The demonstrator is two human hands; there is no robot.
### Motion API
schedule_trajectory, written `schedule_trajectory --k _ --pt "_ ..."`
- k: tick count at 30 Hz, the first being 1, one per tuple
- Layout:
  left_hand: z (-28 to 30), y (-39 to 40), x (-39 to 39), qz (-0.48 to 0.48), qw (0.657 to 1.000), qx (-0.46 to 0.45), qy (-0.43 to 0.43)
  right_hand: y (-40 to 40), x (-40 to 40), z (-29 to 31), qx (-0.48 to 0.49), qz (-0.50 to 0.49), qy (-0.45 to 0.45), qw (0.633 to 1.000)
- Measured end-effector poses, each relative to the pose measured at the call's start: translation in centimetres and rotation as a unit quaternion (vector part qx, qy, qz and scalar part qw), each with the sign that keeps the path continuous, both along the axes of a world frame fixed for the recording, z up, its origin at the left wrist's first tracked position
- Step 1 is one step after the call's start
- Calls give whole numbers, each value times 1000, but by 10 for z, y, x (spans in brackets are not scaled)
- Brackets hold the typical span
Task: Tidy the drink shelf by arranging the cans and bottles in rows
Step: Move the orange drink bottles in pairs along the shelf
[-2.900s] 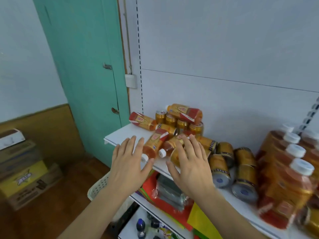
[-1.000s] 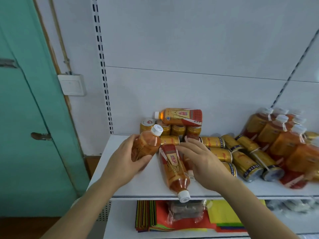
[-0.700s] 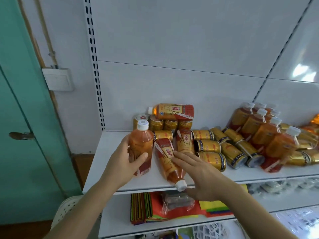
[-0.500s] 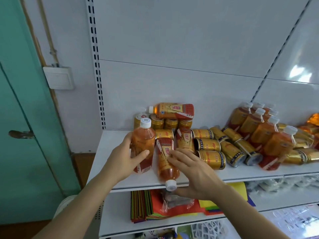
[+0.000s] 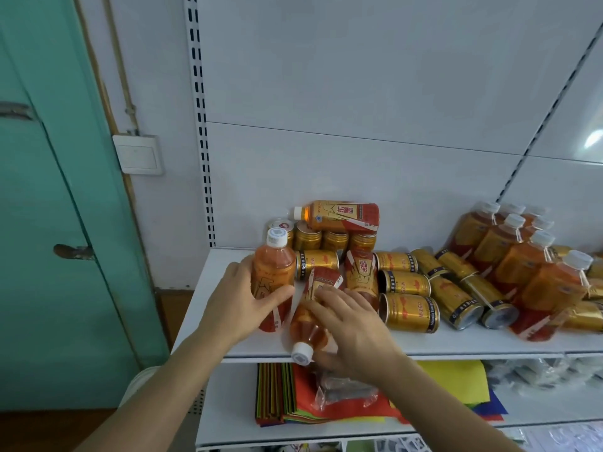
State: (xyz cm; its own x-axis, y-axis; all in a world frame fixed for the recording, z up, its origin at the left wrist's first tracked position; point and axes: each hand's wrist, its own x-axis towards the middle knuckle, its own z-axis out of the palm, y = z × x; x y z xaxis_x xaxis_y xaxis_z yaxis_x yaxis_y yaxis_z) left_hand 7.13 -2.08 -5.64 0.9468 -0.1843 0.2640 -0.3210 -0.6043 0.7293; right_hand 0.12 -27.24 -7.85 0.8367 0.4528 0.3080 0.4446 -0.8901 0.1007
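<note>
Gripping upright bottle (image 5: 273, 278) w/ left hand (image 5: 239, 303) fingers wrapped round; right hand (image 5: 354, 326) fingers curled over lying bottle (image 5: 310, 316) on shelf (image 5: 489, 344).

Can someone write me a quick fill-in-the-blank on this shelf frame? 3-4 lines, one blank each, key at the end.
1. The left hand grips a bottle that stands ____ on the shelf.
2. The right hand rests on a lying bottle whose white cap points toward the shelf's ____ edge.
3. One bottle lies on its side on top of the upright ____ at the back.
4. The door to the left of the shelf is ____ in colour.

Missing words: upright; front; cans; green
</note>
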Motion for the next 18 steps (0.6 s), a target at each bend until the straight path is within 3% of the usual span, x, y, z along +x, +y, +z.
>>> schedule_trajectory --k 3,6,9,13,16,18 --pt "8 4 -1 -80 992 -87 43 -13 6 5 21 44 -54 997" --pt "13 10 -5 -114 981 -128 95 -15 9 24 119 67 -50 989" --pt "15 11 -8 -73 988 -115 77 -17 16 56 257 14 30 966" --pt "18 1 -14 -16 994 -98 42 -10 35 72 391 -53 140 908" --pt "15 -8 -15 1 995 -96 26 -4 47 67 427 -67 195 880" --pt "14 -7 -13 -4 996 -88 28 -3 47 66 412 -62 201 887"
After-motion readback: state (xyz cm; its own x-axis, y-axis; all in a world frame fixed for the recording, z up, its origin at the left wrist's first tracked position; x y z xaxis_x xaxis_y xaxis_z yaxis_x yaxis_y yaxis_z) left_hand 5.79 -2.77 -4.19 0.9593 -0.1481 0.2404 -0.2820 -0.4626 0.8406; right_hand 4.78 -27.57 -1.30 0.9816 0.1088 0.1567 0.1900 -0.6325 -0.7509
